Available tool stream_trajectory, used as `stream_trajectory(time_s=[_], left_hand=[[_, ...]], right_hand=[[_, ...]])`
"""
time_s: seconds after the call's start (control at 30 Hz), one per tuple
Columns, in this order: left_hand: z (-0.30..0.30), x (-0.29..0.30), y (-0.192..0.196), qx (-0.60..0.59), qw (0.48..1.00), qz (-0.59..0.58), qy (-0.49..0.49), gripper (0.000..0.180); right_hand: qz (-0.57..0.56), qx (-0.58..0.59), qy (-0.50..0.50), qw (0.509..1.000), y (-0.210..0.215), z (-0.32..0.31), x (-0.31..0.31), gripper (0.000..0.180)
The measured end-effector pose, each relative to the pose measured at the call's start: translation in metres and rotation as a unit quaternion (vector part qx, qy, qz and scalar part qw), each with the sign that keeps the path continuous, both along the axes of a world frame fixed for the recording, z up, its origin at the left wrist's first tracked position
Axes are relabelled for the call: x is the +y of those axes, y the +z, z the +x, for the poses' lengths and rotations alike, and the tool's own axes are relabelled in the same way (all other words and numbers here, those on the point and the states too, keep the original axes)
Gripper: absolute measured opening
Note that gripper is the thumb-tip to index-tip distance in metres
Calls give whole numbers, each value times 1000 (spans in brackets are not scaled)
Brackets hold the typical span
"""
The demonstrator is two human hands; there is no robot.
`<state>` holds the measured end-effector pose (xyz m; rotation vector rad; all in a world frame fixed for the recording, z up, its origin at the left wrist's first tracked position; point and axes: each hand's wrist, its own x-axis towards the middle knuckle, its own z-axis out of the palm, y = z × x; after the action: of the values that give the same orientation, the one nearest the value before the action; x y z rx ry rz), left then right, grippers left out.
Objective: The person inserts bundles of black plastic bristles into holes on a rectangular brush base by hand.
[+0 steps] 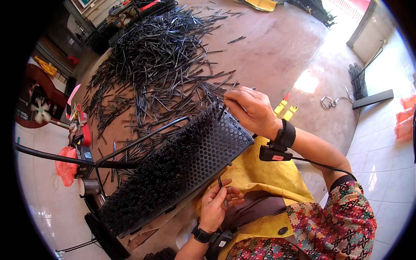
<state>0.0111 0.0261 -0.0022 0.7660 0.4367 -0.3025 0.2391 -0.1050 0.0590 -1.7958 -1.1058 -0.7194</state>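
Observation:
A long black perforated panel lies slantwise before me. Dense black bristle-like tufts cover its left and middle part; rows of round holes show bare on the right part. My right hand is over the panel's far right corner, its fingertips pinched on a black strip that stands at the holes. Below the panel's near edge, my left hand is palm up, with thumb and fingers closed on thin dark strips. Their exact number is hard to make out.
A big heap of loose black strips spreads over the brown surface beyond the panel. A bent black metal bar crosses on the left, near a metal cup and a pink plastic bag. Yellow objects lie past my right wrist.

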Motion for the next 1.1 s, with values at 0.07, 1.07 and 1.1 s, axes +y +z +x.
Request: stream_trajectory(time_s=[0.07,1.07,1.1], left_hand=[[1,0,-1,-1,1000,-5,-4,27],[-10,-5,5,-13,1000,11,-10,25],[-15,-6,4,-22,1000,12,-7,21]], right_hand=[[0,-11,-4,1000,-3,4,4,15],[-152,340,265,889,-11,-69,0,19],[-134,374,294,869,-8,-81,-3,15]])
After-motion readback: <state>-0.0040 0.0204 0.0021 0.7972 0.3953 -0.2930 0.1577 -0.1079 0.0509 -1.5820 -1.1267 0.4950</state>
